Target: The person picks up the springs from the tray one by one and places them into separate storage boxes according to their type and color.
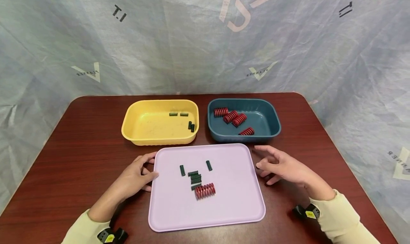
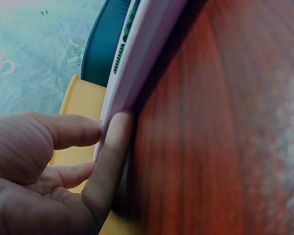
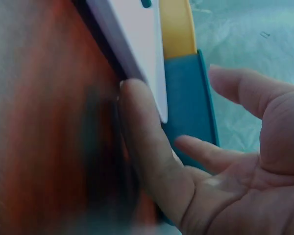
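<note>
A light purple tray (image 1: 230,201) lies on the table in the head view. On it are several small dark green springs (image 1: 195,178) and one larger red spring (image 1: 205,191). At the tray's left edge, my left hand (image 1: 136,176) pinches the rim, thumb on top and fingers along the outer side. The left wrist view shows this hand (image 2: 63,166) against the tray's edge (image 2: 130,73). My right hand (image 1: 282,165) is by the tray's right edge, fingers spread and thumb off the rim. In the right wrist view one finger (image 3: 142,117) meets the tray's side (image 3: 137,49).
Behind the tray stands a yellow bin (image 1: 150,141) with several small green springs (image 1: 184,114). To its right, a dark blue bin (image 1: 243,139) holds several red springs (image 1: 239,120). A printed cloth (image 1: 205,58) hangs beyond the brown table (image 1: 80,148).
</note>
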Demonstrator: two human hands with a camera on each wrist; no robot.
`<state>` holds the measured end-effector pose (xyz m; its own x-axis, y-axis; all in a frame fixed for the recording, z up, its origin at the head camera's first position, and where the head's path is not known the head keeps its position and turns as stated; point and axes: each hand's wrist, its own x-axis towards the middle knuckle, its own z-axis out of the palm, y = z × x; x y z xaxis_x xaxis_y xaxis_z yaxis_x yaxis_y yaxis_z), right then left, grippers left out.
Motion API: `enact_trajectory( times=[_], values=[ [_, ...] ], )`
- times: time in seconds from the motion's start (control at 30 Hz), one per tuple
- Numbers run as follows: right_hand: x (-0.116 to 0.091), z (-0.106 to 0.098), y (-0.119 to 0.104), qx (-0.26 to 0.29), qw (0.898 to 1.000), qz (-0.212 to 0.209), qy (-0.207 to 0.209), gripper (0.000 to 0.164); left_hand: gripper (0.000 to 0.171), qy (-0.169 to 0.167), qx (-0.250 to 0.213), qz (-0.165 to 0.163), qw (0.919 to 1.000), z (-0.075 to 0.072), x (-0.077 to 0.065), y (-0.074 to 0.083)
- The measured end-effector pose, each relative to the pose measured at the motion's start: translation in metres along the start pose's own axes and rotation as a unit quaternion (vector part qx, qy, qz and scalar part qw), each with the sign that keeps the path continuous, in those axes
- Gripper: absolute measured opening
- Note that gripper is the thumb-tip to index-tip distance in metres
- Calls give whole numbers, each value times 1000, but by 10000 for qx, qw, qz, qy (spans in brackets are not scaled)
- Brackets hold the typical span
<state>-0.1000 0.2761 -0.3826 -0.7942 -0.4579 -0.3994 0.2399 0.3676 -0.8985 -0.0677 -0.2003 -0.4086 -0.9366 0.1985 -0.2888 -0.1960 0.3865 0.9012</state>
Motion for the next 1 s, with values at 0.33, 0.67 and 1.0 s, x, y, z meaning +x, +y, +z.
enact_trajectory(
  times=[0.33, 0.67, 1.0],
  values=[
    [1, 23, 3, -151, 9996, -109, 198, 72, 68, -9, -24, 7, 10000, 1, 0, 0],
    [3, 38, 7, -492, 9970, -268, 535, 73, 67, 3, 31, 11, 10000, 1, 3, 0],
    [0, 50, 9, -899, 9920, -417, 785, 81, 69, -50, 69, 71, 9999, 0, -1, -1]
  ],
)
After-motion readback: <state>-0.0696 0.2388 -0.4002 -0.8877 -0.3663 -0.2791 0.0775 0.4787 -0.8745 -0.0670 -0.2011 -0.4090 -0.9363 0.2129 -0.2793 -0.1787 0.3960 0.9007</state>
